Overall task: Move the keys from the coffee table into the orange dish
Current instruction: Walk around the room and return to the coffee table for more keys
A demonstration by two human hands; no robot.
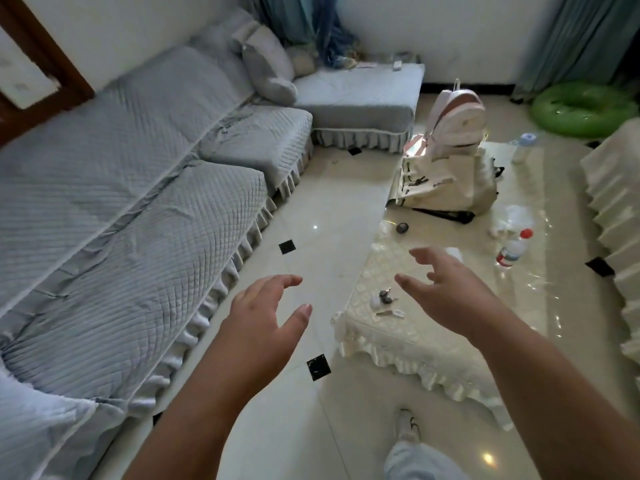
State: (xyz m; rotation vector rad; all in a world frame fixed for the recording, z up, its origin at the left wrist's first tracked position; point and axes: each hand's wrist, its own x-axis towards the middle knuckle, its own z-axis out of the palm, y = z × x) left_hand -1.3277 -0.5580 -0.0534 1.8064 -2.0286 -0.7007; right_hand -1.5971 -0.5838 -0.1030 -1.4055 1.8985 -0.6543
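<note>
keys (385, 295): small dark bunch on tabletop (433, 327), lower centre; detail too small
left hand (266, 323): fingers spread, empty
right hand (446, 289): fingers spread, empty, above keys

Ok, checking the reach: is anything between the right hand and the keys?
Nothing visible does. The right hand is open, close to the keys at the near end of the coffee table, with no object in the gap.

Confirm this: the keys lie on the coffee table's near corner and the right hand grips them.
Not quite. The head view shows the keys on the near corner of the coffee table, but the right hand is open beside them, gripping nothing.
</note>
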